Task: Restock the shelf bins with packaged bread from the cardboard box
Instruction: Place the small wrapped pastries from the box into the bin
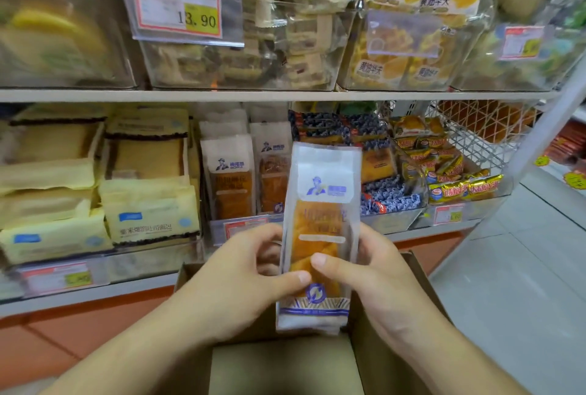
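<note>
A tall white bread packet (320, 191) with a clear window and purple print stands upright above the open cardboard box (421, 283). My left hand (241, 280) grips its lower left side, thumb across the front. My right hand (377, 280) grips the lower right side, thumb on the window. Behind it on the lower shelf, a clear bin (244, 226) holds matching packets (229, 177) standing upright.
Yellow wrapped cake packs (149, 207) fill the lower shelf at left. Blue-patterned packets (390, 198) and gold snack bags (463, 188) lie in bins at right. Clear upper-shelf bins (241, 71) carry price tags. A white wire basket (469, 138) and grey floor lie far right.
</note>
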Demonstrator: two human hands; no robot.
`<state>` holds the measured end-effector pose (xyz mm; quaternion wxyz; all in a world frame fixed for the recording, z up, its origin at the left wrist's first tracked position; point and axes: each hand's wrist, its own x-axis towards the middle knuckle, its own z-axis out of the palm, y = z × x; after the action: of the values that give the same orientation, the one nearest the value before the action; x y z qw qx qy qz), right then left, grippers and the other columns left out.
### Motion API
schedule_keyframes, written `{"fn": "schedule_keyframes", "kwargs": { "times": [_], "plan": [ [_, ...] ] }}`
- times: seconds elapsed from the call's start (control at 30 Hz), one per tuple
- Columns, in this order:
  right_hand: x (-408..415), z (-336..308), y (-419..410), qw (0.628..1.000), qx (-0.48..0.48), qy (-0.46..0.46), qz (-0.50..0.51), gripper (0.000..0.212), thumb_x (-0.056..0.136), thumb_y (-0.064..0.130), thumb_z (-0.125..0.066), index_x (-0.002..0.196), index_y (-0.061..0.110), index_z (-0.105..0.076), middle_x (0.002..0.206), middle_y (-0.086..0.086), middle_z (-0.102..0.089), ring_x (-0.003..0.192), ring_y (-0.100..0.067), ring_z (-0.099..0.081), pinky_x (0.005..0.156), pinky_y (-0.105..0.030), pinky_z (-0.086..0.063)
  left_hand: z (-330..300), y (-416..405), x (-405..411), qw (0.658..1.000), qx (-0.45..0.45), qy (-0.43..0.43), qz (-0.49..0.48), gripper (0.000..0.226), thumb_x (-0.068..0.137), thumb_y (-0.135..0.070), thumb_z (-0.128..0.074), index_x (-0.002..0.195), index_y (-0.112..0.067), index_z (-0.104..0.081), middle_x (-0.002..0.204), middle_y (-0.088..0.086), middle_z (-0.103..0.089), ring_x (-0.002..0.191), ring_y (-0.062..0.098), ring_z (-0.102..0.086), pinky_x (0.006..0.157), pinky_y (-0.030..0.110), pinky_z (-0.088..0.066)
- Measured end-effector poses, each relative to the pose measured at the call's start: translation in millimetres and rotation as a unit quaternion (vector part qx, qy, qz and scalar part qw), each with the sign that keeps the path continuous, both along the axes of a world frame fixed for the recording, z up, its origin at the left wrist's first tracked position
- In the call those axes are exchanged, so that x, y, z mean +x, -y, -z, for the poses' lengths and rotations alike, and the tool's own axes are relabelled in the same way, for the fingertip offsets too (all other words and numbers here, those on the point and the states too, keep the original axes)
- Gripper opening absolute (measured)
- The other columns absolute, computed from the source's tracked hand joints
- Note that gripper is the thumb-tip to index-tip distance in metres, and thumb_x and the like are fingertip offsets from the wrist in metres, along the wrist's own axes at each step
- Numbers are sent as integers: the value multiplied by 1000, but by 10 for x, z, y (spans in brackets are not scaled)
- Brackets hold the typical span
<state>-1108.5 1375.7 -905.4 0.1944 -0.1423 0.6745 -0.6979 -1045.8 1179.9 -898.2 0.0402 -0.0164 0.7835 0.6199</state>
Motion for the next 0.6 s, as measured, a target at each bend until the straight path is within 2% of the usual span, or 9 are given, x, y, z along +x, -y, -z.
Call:
{"fn": "schedule_keyframes", "kwargs": {
  "times": [0.07, 0.2, 0.37, 0.53, 0.6],
  "plan": [
    [-59, -72, -15, 995, 57, -78, 8, 38, 81, 12, -89, 115, 24, -76, 112, 2, -81, 108, -16, -76, 95, -41, -59, -38, 59, -28, 993, -98, -56, -22, 42, 86, -22, -84, 121, -37, -67, 113, -17, -76, 108, 3, -71, 95, 35, -59],
    [-286, -292, 80, 975, 93, -200, 32, 41, 74, -1, -91, 106, 21, -76, 99, 12, -81, 98, -5, -76, 84, -19, -59, -203, 209, -191, 967, -203, -146, -56, 41, 85, -27, -83, 116, -46, -65, 112, -25, -71, 109, -3, -66, 93, 31, -59],
    [-810, -291, 368, 950, 104, -289, 63, 43, 74, 11, -94, 113, 18, -77, 107, 11, -81, 106, -6, -75, 90, -31, -62, -302, 449, -569, 939, -264, -183, -121, 45, 82, -26, -82, 119, -44, -65, 109, -24, -72, 103, -2, -68, 92, 33, -61],
    [-1148, -94, 686, 939, 186, -287, 41, 45, 77, 17, -94, 116, 31, -75, 108, 20, -78, 107, 1, -71, 95, -36, -62, -212, 606, -712, 926, -298, -167, -159, 53, 86, -29, -81, 133, -40, -58, 120, -21, -68, 110, 0, -64, 99, 34, -58],
    [-1222, -25, 744, 931, 230, -281, 34, 41, 79, 22, -93, 106, 43, -73, 101, 27, -76, 103, 5, -69, 94, -33, -60, -194, 650, -730, 924, -304, -163, -164, 57, 87, -31, -80, 138, -37, -55, 124, -19, -67, 114, 4, -64, 101, 36, -57]
  ]
}}
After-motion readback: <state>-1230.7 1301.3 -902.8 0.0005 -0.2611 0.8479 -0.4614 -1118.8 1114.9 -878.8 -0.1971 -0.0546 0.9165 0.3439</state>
